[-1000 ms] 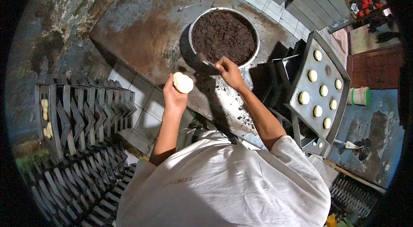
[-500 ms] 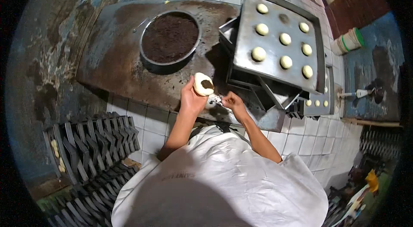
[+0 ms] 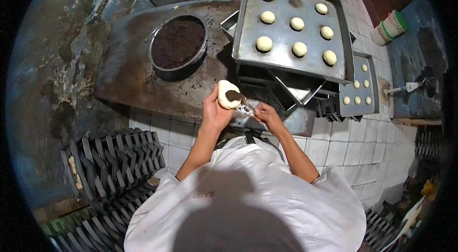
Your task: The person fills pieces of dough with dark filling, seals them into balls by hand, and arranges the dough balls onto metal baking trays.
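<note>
The left hand (image 3: 215,114) cradles dough (image 3: 223,95) in curled fingers, apparently to steady it, while the right hand (image 3: 268,117) pinches a utensil (image 3: 249,107) between its fingers beside dark filling (image 3: 234,96).

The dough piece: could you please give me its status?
Left hand holds dough piece. Right hand holds utensil at dark filling on dough. Nothing visibly in the way.

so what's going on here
The person's left hand holds a round of pale dough. The right hand grips a thin utensil, its tip at a dark brown lump on the dough. Similar dark stuff lies in a round metal bowl on the brown-stained table. Near it, a rectangular grey metal tray bears eight pale dough balls.
</note>
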A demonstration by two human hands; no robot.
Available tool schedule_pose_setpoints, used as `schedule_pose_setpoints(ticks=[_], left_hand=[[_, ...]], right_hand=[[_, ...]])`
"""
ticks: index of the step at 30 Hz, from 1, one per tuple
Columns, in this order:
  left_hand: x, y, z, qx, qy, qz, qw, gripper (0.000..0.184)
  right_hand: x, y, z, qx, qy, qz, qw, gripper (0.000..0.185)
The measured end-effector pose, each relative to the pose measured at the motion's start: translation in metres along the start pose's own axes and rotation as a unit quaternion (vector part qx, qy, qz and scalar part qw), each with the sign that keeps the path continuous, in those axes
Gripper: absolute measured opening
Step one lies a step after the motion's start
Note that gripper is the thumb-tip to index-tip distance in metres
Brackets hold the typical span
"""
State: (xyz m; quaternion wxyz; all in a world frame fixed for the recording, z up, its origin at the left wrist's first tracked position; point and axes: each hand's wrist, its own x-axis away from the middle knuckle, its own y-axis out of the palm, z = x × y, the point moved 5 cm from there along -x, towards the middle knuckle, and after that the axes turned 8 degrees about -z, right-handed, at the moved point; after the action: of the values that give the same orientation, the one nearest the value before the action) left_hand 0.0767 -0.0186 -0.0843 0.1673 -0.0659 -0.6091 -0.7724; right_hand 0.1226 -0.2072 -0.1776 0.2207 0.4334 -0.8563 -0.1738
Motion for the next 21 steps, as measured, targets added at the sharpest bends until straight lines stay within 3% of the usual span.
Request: schedule_pose_setpoints(ticks=[1, 3, 4, 6, 7, 9, 11, 12, 13, 14, 15, 16, 17, 19, 21], left_hand=[[0.005, 0.002, 0.003, 0.008, 0.01, 0.006, 1.0, 0.035], [0.012, 0.016, 0.007, 0.016, 0.017, -0.028, 0.999, 0.037], [0.014, 0.022, 0.008, 0.014, 0.017, -0.025, 0.999, 0.039], [0.017, 0.023, 0.008, -0.003, 0.003, -0.023, 1.0, 0.054], [0.019, 0.023, 0.008, -0.002, 0.003, -0.026, 1.0, 0.054], [0.025, 0.021, 0.004, 0.004, -0.021, -0.035, 0.999, 0.067], [0.026, 0.016, 0.004, -0.006, -0.029, -0.038, 0.999, 0.068], [0.026, 0.013, 0.0, -0.012, -0.037, -0.039, 0.998, 0.07], [0.027, 0.012, -0.003, -0.009, -0.047, -0.042, 0.998, 0.07], [0.027, 0.013, -0.004, -0.025, -0.064, -0.054, 0.996, 0.071], [0.026, 0.014, -0.005, -0.04, -0.079, -0.067, 0.994, 0.072], [0.027, 0.016, -0.004, -0.026, -0.088, -0.054, 0.994, 0.06], [0.024, 0.01, -0.003, -0.026, -0.091, -0.061, 0.994, 0.06], [0.018, 0.004, 0.015, -0.12, -0.029, -0.034, 0.992, 0.042], [0.022, -0.007, 0.03, -0.121, -0.052, 0.016, 0.991, 0.033]], right_hand=[[0.006, -0.016, 0.018, -0.001, -0.001, -0.008, 1.0, 0.026], [0.022, -0.063, 0.059, 0.066, 0.06, 0.129, 0.988, 0.025], [0.024, -0.075, 0.071, 0.067, 0.064, 0.125, 0.988, 0.025], [0.035, -0.092, 0.07, 0.395, -0.004, 0.208, 0.895, 0.024], [0.035, -0.085, 0.058, 0.397, -0.006, 0.209, 0.894, 0.024], [0.032, -0.054, 0.023, 0.602, 0.02, 0.225, 0.766, 0.025], [0.022, -0.01, -0.023, 0.557, -0.139, 0.208, 0.792, 0.03], [0.015, 0.014, -0.046, 0.488, -0.111, 0.193, 0.844, 0.032], [0.01, 0.043, -0.069, 0.343, -0.087, 0.196, 0.914, 0.042], [-0.002, 0.061, -0.076, 0.184, -0.078, 0.13, 0.971, 0.05], [-0.015, 0.071, -0.075, 0.052, -0.041, 0.063, 0.996, 0.053], [-0.022, 0.082, -0.083, -0.032, 0.005, 0.037, 0.999, 0.053], [-0.026, 0.094, -0.089, -0.116, 0.05, 0.006, 0.992, 0.053], [-0.027, 0.101, -0.087, -0.068, 0.034, 0.001, 0.997, 0.057], [-0.031, 0.107, -0.085, -0.022, 0.029, -0.01, 0.999, 0.062]])
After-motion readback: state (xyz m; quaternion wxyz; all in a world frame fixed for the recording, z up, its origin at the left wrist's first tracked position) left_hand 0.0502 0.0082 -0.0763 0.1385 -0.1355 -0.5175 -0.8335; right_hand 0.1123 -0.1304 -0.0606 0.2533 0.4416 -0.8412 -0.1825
